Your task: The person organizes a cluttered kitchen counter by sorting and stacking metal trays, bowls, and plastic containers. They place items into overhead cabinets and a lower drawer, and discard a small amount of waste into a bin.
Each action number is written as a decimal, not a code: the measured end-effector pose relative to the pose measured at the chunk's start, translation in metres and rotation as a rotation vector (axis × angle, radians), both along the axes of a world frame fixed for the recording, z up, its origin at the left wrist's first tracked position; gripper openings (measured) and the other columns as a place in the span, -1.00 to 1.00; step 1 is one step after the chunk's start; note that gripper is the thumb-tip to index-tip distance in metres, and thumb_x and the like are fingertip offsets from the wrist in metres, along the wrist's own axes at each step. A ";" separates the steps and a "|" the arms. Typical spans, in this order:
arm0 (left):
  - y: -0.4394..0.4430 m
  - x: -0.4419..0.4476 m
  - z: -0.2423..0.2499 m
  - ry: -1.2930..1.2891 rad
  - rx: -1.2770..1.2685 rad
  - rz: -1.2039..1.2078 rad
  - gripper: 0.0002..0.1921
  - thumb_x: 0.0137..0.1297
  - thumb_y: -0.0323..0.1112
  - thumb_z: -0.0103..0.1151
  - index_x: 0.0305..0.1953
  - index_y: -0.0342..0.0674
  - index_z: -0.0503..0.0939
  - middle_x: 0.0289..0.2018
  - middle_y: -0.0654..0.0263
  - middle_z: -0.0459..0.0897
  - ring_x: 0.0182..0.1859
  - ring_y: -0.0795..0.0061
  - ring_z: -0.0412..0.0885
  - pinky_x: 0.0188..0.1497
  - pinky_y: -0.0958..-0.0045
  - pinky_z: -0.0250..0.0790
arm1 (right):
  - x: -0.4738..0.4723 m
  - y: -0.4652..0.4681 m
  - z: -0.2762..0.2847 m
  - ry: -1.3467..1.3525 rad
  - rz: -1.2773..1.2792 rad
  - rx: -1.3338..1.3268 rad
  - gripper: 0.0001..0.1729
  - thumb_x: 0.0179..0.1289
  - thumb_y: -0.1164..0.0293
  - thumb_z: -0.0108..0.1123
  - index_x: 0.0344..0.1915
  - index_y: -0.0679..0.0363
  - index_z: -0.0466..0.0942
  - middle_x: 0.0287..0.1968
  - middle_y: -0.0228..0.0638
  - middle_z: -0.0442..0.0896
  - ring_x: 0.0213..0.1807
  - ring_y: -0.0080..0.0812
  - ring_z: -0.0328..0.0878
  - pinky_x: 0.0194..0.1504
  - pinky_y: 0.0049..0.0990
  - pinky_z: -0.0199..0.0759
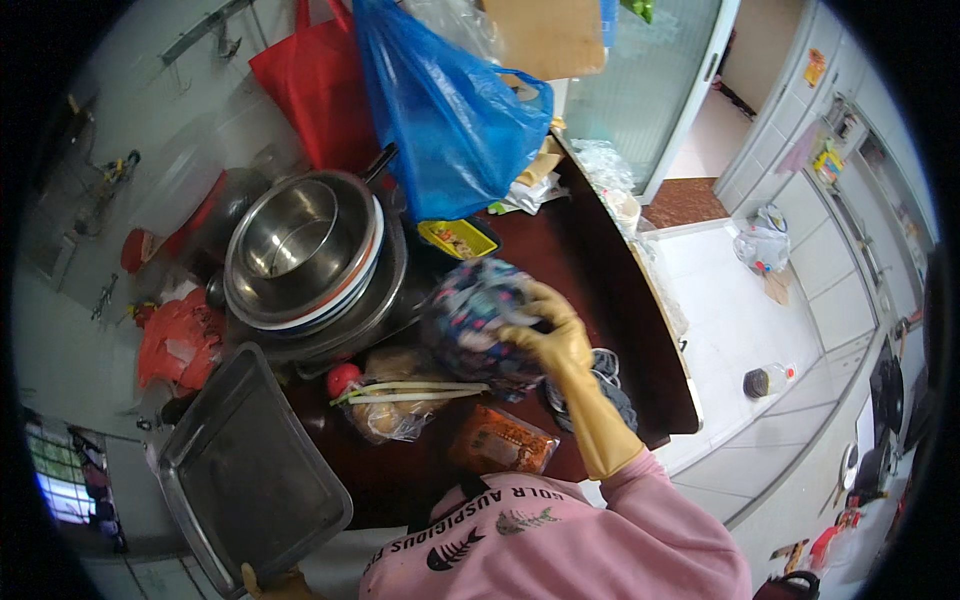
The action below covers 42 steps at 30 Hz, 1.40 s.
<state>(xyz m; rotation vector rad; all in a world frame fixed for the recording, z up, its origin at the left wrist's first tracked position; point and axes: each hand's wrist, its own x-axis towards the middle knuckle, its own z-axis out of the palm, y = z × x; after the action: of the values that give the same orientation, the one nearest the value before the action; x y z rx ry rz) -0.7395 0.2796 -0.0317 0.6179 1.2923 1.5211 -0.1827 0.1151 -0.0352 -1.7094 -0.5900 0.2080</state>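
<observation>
In a yellow rubber glove, my right hand (551, 330) grips a dark floral-patterned cloth bundle (480, 322) above the dark red tabletop (544, 240). My left hand (281, 585), gloved too, holds the lower edge of a rectangular metal tray (251, 472), which is tilted at the table's left side. Most of that hand is cut off by the picture's bottom rim. Near the cloth lie two pale green-white stalks (420, 391) across a clear plastic bag (386, 420) of round produce. A sealed packet of orange-red food (506, 442) lies close to my body.
Stacked metal basins (300, 225) stand at the back left, beside a red plastic bag (180, 337). A blue plastic bag (457, 112) and a red tote bag (319, 90) are behind. A yellow basket (459, 238) and dark grey fabric (615, 397) flank the cloth. The table has a raised right edge.
</observation>
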 end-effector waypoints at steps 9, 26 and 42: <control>-0.021 0.020 0.035 0.114 -0.007 -0.036 -0.25 0.07 0.06 0.38 0.18 -0.40 0.50 0.04 0.08 0.60 -0.09 0.17 0.54 -0.13 0.19 0.38 | 0.087 -0.012 0.024 0.299 -0.582 0.176 -0.50 0.08 0.27 0.55 -0.02 0.29 0.66 -0.15 -0.27 0.75 -0.16 -0.42 0.64 0.00 -0.48 0.47; -0.020 -0.003 0.012 0.160 0.060 0.195 -0.35 0.08 -0.01 0.40 0.07 -0.43 0.58 -0.15 0.10 0.69 -0.29 0.24 0.60 -0.31 0.25 0.39 | 0.125 0.072 -0.049 -0.107 -0.086 0.043 -0.71 0.29 0.40 0.34 -0.02 0.27 0.62 -0.13 0.03 0.73 -0.11 -0.02 0.71 -0.01 -0.29 0.55; -0.087 0.017 0.037 0.117 -0.222 -0.018 -0.25 0.22 0.07 0.22 0.33 -0.29 0.37 0.27 0.10 0.45 0.19 0.06 0.43 0.22 0.04 0.27 | 0.061 0.019 -0.052 -0.377 0.421 -1.001 -0.42 0.21 0.21 0.33 0.24 0.01 0.46 0.19 -0.12 0.59 0.11 0.01 0.61 0.09 -0.13 0.53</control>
<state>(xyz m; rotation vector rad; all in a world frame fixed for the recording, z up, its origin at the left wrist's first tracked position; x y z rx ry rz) -0.7225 0.1929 0.0058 0.5801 1.5165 1.3197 -0.1221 0.1339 -0.0875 -2.5950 -1.2682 0.5531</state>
